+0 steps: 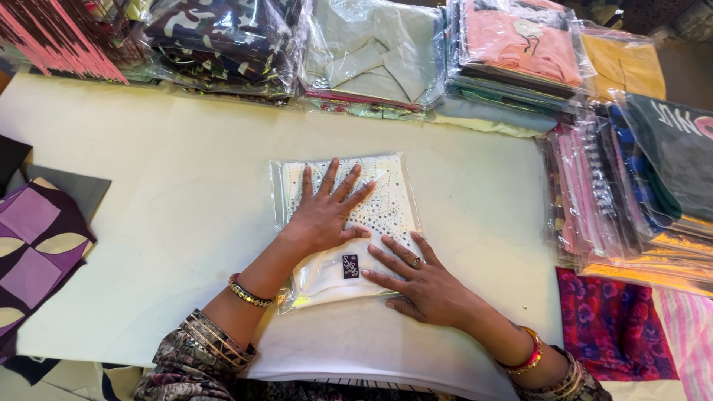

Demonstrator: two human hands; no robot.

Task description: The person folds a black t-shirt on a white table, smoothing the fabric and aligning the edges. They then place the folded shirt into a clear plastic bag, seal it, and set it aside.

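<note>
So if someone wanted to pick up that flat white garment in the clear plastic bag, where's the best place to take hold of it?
Probably the near edge of the bagged white garment, pinched from the person's side. The packet lies flat on the white table cover, so there is nothing to grip from above. Its near end looks loose and slightly puffed. The left hand and right hand press flat on it.

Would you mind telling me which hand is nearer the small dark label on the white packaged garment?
Right. The right hand has fingertips just beside the label; the left hand lies flat above it.
</note>
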